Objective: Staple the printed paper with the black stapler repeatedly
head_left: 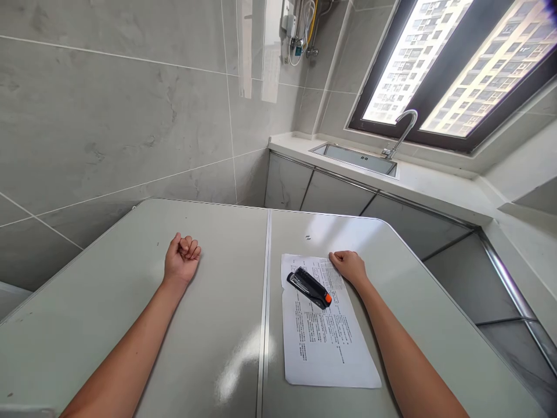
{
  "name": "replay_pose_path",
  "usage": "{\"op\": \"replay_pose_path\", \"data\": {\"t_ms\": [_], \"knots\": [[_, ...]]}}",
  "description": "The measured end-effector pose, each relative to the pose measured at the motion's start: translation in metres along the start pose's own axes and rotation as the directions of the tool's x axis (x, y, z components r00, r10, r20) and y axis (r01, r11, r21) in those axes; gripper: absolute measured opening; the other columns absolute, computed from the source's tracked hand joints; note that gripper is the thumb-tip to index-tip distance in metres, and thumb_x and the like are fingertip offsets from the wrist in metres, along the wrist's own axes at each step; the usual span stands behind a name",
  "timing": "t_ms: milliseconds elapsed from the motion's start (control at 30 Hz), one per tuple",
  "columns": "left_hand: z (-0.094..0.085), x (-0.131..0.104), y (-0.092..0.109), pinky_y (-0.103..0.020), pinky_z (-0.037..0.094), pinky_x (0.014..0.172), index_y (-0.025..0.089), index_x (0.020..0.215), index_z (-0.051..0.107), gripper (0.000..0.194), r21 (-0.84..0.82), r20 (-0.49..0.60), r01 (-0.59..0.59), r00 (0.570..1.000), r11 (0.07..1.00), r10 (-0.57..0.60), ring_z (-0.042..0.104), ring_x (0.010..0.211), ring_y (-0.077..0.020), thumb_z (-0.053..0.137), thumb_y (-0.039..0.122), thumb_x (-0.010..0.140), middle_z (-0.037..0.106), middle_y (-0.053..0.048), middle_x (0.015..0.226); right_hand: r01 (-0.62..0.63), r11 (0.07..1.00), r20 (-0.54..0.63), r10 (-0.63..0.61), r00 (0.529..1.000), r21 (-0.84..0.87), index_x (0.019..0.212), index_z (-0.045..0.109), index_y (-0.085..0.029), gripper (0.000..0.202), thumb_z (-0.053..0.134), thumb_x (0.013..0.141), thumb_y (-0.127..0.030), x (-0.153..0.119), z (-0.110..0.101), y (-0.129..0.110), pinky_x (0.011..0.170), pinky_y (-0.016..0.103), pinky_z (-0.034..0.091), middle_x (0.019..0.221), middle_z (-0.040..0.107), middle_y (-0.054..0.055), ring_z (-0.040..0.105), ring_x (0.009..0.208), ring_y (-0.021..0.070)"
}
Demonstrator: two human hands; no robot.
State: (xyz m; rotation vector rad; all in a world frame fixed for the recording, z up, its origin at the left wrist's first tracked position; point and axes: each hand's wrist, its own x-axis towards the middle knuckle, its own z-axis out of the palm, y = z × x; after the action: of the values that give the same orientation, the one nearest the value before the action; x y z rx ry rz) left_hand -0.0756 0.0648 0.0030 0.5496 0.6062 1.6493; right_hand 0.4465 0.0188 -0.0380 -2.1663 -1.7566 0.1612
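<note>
On the left half of the table, my left hand (183,255) lies palm up, its fingers curled into a loose fist with nothing visible in it. My right hand (350,266) rests closed, knuckles up, at the top right corner of some printed paper (322,360); its fingertips are hidden. A black stapler (310,287) with an orange end lies slanted across the upper part of the paper, apart from both hands. Two tiny pale bits (308,237), perhaps staples, lie beyond the paper's top edge.
The pale folding table (221,278) has a metal seam (264,302) down its middle. Behind it stand a grey tiled wall (117,116) and a counter (439,194) with a sink (354,158) and a faucet (402,133). A window (448,69) is above.
</note>
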Motion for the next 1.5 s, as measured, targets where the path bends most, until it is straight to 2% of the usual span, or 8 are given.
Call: {"op": "replay_pose_path", "data": {"t_ms": [133,267,367,533,967,1233,1400,1500], "knots": [[0.000,-0.002,-0.001,-0.024,0.029,0.042,0.017,0.053,0.024,0.066,0.001,0.007,0.016,1.000,1.000,-0.016,0.032,0.043,-0.0070,0.074,0.040,0.091,0.029,0.004,0.050,0.002,1.000,0.004,-0.002,1.000,-0.004,0.052,0.035,-0.021,0.050,0.047,0.091,-0.050,0.000,0.000,0.000,0.059,0.031,0.020,0.052,0.036,-0.001,0.035,0.058,0.0150],[0.003,-0.004,0.001,-0.025,0.029,0.043,0.018,0.053,0.020,0.062,-0.016,0.064,0.038,0.997,0.999,-0.037,0.033,0.044,-0.0079,0.071,0.026,0.088,0.026,0.004,0.051,0.000,1.000,0.005,0.000,1.000,-0.001,0.052,0.038,-0.021,0.050,0.048,0.091,-0.050,-0.001,-0.001,0.000,0.059,0.031,0.020,0.052,0.038,-0.001,0.034,0.058,0.0147],[0.004,-0.006,0.002,-0.025,0.030,0.043,0.019,0.054,0.021,0.055,-0.028,0.057,0.040,0.998,0.999,-0.039,0.034,0.045,-0.0086,0.067,0.020,0.083,0.027,0.004,0.052,-0.007,1.000,0.004,0.007,1.000,0.000,0.051,0.042,-0.021,0.050,0.049,0.091,-0.050,-0.001,0.000,0.000,0.059,0.031,0.019,0.052,0.038,-0.001,0.034,0.058,0.0148],[0.005,-0.006,0.002,-0.025,0.031,0.044,0.019,0.055,0.026,0.046,-0.049,0.054,0.043,0.998,0.998,-0.040,0.036,0.047,-0.0089,0.065,0.021,0.080,0.029,0.003,0.055,-0.003,1.000,0.006,0.003,1.000,-0.003,0.051,0.045,-0.021,0.049,0.049,0.091,-0.049,-0.001,0.001,0.001,0.060,0.031,0.019,0.052,0.037,-0.002,0.034,0.059,0.0151],[0.005,-0.006,0.003,-0.024,0.032,0.043,0.018,0.056,0.035,0.036,-0.047,0.070,0.054,0.996,0.997,-0.050,0.036,0.047,-0.0085,0.064,0.021,0.076,0.031,0.003,0.057,-0.005,1.000,0.003,0.005,1.000,-0.017,0.053,0.036,-0.021,0.050,0.048,0.091,-0.050,-0.001,0.001,0.000,0.059,0.032,0.019,0.052,0.040,0.000,0.035,0.059,0.0152],[0.003,-0.004,0.002,-0.023,0.031,0.043,0.017,0.075,0.060,0.003,-0.090,0.108,0.061,0.993,0.994,-0.051,0.036,0.047,-0.0083,0.063,0.016,0.074,0.038,0.004,0.059,-0.003,1.000,-0.003,0.003,1.000,-0.017,0.052,0.038,-0.021,0.050,0.050,0.091,-0.048,-0.002,0.000,0.000,0.057,0.031,0.021,0.051,0.043,0.000,0.035,0.056,0.0147],[0.001,-0.003,0.001,-0.023,0.031,0.044,0.016,0.075,0.060,0.002,-0.086,0.113,0.063,0.992,0.994,-0.053,0.036,0.048,-0.0083,0.061,0.015,0.076,0.038,0.004,0.059,0.201,0.979,-0.142,-0.196,0.970,0.022,0.055,0.046,-0.022,0.051,0.046,0.099,-0.048,-0.010,-0.007,-0.015,0.060,0.031,0.034,0.060,0.056,0.003,0.049,0.063,0.0179],[0.000,-0.003,0.000,-0.023,0.031,0.044,0.016,0.075,0.061,0.002,-0.086,0.124,0.072,0.990,0.994,-0.061,0.037,0.048,-0.0082,0.061,0.015,0.077,0.038,0.004,0.059,0.414,0.906,-0.141,-0.400,0.905,0.084,0.080,0.067,-0.023,0.042,0.043,0.104,-0.047,-0.019,-0.013,-0.036,0.082,0.036,0.049,0.093,0.073,0.009,0.065,0.092,0.0239]]}}
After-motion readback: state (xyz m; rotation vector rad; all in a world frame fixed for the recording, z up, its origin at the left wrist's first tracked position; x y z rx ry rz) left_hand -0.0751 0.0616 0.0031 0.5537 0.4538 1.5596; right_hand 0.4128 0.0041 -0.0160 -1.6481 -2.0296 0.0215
